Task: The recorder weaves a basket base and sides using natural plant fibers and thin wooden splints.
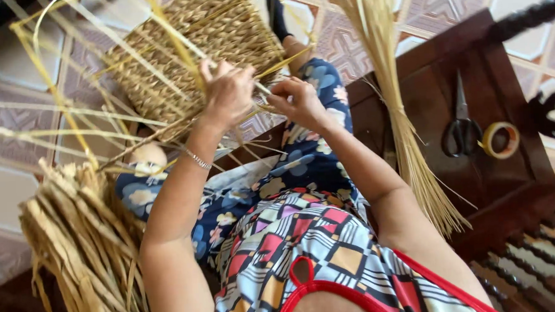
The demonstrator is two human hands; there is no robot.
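A half-woven straw basket (202, 46) rests over my knees, loose yellow strands sticking out around it. My left hand (227, 92) grips the basket's near edge with fingers curled over the weave. Just to its right, my right hand (297, 101) pinches a thin straw strand (285, 62) at the basket's rim. Both hands are almost touching. A silver bracelet sits on my left wrist.
A bundle of dry flat straw (82, 242) lies at lower left. A long sheaf of thin reeds (395, 105) leans across a dark wooden bench (513, 188), where black scissors (461, 127) and a roll of tape (501, 140) lie. Patterned floor tiles (13, 189) are beyond.
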